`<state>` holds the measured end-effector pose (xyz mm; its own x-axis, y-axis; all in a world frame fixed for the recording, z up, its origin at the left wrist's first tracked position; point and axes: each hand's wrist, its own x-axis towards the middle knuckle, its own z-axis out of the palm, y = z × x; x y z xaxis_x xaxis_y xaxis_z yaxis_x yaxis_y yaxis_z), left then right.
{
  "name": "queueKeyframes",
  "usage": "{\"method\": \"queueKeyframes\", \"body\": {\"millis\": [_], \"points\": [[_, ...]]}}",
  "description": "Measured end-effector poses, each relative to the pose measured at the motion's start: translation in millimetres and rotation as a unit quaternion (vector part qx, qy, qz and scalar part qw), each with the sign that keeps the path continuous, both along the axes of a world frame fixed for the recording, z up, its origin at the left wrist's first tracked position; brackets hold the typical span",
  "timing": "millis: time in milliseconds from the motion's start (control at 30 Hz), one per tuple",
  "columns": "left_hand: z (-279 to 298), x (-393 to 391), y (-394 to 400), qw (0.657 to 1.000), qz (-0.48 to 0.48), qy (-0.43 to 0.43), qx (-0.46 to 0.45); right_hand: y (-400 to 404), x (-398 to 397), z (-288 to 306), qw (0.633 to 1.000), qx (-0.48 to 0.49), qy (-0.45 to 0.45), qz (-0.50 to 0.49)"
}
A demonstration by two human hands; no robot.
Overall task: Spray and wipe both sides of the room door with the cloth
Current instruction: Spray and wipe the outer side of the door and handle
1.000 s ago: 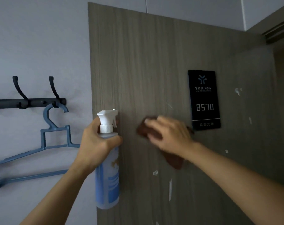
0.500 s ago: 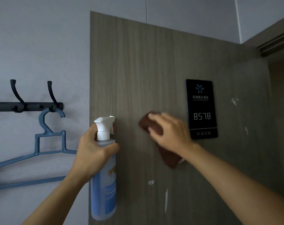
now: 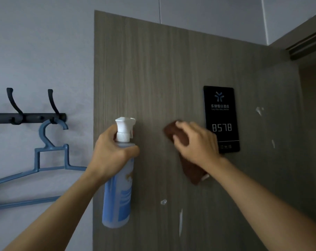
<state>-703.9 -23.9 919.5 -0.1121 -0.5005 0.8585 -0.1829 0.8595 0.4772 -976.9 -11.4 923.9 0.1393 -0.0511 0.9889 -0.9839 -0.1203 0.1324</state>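
Observation:
The grey-brown wood-grain door (image 3: pixel 153 73) stands open in front of me, its edge at the left. My right hand (image 3: pixel 197 144) presses a brown cloth (image 3: pixel 193 171) flat against the door, just left of a black room-number plate (image 3: pixel 221 118) reading 8578. The cloth hangs down below my palm. My left hand (image 3: pixel 112 153) grips the neck of a blue spray bottle (image 3: pixel 117 196) with a white trigger head, held upright next to the door's edge. White smears (image 3: pixel 163 201) dot the door below the cloth and at the right (image 3: pixel 259 110).
On the grey wall at the left, a black hook rail (image 3: pixel 28 117) carries a blue plastic hanger (image 3: pixel 45 160). The door frame and top track (image 3: pixel 305 46) sit at the upper right. White ceiling panels run above.
My right hand has slid the cloth up and to the right, closer to the number plate. The bottle hand has stayed nearly still while my view shifted slightly.

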Motion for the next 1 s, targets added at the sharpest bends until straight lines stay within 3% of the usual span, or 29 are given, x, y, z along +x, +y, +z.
{"method": "queueKeyframes", "body": {"millis": [67,133,200,333,567,667,800,900,1000], "points": [[9,-11,1,1.0,0.0,-0.008,-0.001,0,-10,28,0.996,-0.016,-0.091,-0.004],[14,-20,0,1.0,0.0,-0.003,0.005,-1,-12,37,0.992,-0.016,-0.129,-0.005],[15,-24,-1,1.0,0.001,0.013,0.011,2,-6,22,0.994,-0.016,-0.106,-0.011],[12,-25,0,1.0,0.004,0.009,0.015,7,-10,-26,0.999,0.032,0.04,0.0],[8,-28,0,1.0,0.011,0.011,0.012,2,-28,62,0.995,-0.006,-0.091,-0.029],[6,-28,-1,1.0,0.013,0.012,0.005,3,-26,33,0.998,-0.003,-0.06,-0.008],[6,-31,0,1.0,0.021,0.02,0.004,4,-27,-39,0.997,0.04,0.063,0.022],[5,-37,2,0.998,0.038,0.04,0.003,2,-31,-12,0.996,0.03,0.088,0.005],[3,-42,3,0.997,0.055,0.057,0.003,-3,-22,46,1.0,-0.003,0.015,-0.004]]}}
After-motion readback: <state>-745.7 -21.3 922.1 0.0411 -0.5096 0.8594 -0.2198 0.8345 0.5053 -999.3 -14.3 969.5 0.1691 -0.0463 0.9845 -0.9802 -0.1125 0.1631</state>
